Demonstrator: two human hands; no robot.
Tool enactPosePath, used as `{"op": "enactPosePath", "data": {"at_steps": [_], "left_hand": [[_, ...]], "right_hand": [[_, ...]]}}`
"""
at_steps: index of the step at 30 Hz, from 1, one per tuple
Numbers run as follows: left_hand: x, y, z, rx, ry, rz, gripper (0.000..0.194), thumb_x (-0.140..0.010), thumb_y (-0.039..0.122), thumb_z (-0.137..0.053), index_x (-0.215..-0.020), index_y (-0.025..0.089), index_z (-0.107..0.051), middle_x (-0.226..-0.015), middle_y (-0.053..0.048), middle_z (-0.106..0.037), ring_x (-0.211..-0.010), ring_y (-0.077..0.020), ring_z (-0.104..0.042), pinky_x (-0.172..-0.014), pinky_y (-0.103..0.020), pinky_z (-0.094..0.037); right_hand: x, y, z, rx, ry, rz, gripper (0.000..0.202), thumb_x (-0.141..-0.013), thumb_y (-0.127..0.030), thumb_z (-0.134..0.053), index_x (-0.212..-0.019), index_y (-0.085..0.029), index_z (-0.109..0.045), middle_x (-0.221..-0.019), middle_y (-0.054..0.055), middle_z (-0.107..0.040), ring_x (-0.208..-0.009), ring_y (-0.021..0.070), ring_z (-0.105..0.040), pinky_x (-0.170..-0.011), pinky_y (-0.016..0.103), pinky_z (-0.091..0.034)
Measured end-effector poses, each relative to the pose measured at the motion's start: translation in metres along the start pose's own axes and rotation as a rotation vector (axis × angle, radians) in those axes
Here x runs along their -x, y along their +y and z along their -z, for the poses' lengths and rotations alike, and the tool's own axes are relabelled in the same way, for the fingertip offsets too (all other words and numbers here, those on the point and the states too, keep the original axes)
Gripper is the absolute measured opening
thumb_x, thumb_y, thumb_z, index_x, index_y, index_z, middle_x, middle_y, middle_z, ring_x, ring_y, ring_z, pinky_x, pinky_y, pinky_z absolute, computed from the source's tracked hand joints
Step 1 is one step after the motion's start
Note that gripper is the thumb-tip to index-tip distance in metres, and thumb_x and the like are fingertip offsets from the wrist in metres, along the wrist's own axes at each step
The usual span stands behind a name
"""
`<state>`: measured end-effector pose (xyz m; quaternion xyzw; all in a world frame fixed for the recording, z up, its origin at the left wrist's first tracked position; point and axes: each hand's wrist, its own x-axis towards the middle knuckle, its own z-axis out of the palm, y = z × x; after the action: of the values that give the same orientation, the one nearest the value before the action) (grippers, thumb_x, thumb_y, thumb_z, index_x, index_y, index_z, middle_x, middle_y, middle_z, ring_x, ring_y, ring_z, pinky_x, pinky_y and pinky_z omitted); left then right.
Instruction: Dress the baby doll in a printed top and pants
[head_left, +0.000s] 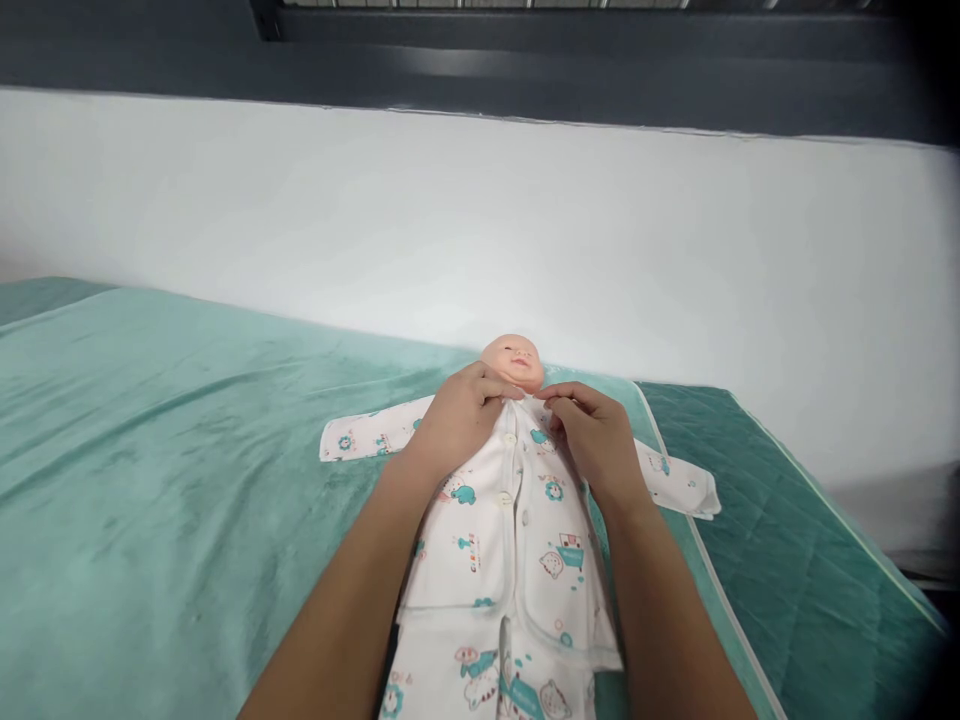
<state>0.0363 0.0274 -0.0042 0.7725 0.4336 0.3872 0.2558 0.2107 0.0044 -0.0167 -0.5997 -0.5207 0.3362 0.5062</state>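
Note:
A baby doll (517, 358) lies on its back, dressed in a white printed baby jacket (469, 500) with long sleeves spread to both sides. Matching printed trousers (442, 665) cover its lower part. At the neckline, my left hand (472, 408) pinches the left front edge of the jacket just under the doll's chin. My right hand (589, 425) pinches the opposite edge, its fingertips close to the left ones. Below them the two front panels meet loosely along the middle, and buttons (505, 498) show on the left panel. The fingers partly hide the collar.
The doll lies on a light green blanket (187, 450). A darker green quilted cover (795, 540) shows at the right. Behind the bed stands a white wall (375, 220), with a dark metal frame (487, 70) running across the top.

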Motion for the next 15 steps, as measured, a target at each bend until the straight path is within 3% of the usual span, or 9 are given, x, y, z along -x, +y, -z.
{"op": "enactPosePath", "data": {"at_steps": [5, 10, 15], "left_hand": [[0.001, 0.010, 0.005, -0.014, 0.009, 0.005, 0.036, -0.091, 0.013, -0.045, -0.105, 0.029, -0.075, -0.112, -0.002, -0.066, -0.099, -0.0157, -0.063, -0.093, -0.031, -0.048], [0.012, 0.026, 0.016, 0.014, 0.050, 0.082, 0.027, -0.090, 0.021, -0.050, -0.106, 0.025, -0.072, -0.098, -0.001, -0.068, -0.086, -0.0159, -0.060, -0.083, -0.030, -0.047], [0.036, 0.029, 0.016, 0.089, 0.040, 0.150, 0.017, -0.089, 0.029, -0.054, -0.090, 0.022, -0.070, -0.082, 0.000, -0.063, -0.078, -0.0157, -0.057, -0.073, -0.029, -0.043]], "right_hand": [[0.001, -0.007, 0.000, 0.030, -0.002, 0.034, 0.022, -0.079, -0.028, -0.056, -0.090, -0.022, -0.073, -0.063, -0.002, -0.060, -0.057, 0.0141, -0.052, -0.057, 0.028, -0.038], [0.018, -0.028, 0.008, 0.182, -0.039, 0.157, 0.013, -0.083, -0.032, -0.055, -0.081, -0.023, -0.064, -0.065, -0.003, -0.059, -0.059, 0.0135, -0.051, -0.059, 0.027, -0.038], [0.053, -0.042, 0.002, 0.480, -0.150, 0.174, 0.030, -0.085, -0.048, -0.058, -0.069, -0.023, -0.050, -0.062, -0.003, -0.054, -0.059, 0.0147, -0.046, -0.056, 0.028, -0.032]]}}
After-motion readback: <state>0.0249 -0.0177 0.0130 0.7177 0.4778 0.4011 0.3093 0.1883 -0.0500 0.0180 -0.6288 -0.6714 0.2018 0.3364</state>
